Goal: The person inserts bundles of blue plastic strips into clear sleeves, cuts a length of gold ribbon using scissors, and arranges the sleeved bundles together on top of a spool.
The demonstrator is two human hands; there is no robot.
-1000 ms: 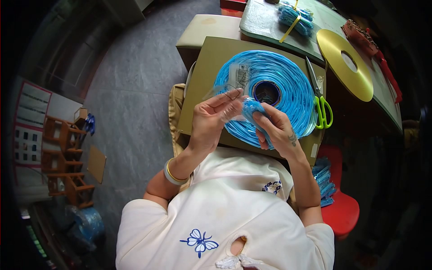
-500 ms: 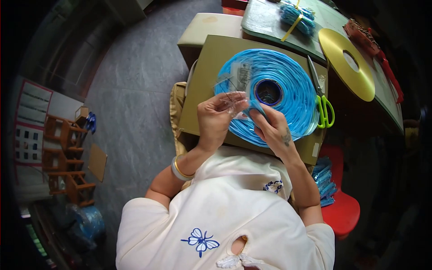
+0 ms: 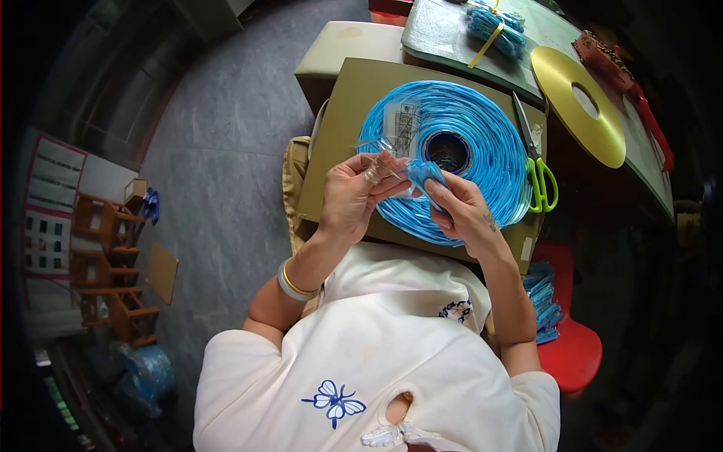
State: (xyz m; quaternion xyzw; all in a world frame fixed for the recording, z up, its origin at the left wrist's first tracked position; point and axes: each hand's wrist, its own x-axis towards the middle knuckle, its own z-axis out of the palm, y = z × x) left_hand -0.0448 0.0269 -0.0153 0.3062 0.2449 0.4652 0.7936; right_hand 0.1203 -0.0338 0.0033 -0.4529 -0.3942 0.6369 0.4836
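Note:
My left hand [image 3: 354, 188] pinches a crinkled clear plastic bag [image 3: 399, 135] that has dark print on it. My right hand [image 3: 459, 207] is closed on a small blue bundle [image 3: 425, 177], whose end touches the plastic near my left fingertips. Both hands are above the near left part of a large coil of shiny blue strand [image 3: 489, 135], which has a dark round core [image 3: 447, 153]. The coil lies on a brown board [image 3: 339, 113]. Green-handled scissors [image 3: 541, 184] rest at the coil's right edge.
A glass-topped table [image 3: 452, 30] at the top right bears a tied blue bundle [image 3: 495, 30] and a gold disc-shaped roll [image 3: 578, 105]. On a red chair [image 3: 576, 346] at the right are blue packets [image 3: 542, 301]. Wooden stools [image 3: 113, 256] stand on the left.
My right hand has turned slightly, and more of the blue bundle shows. My left hand has shifted slightly left, with its fingers gathered around the plastic.

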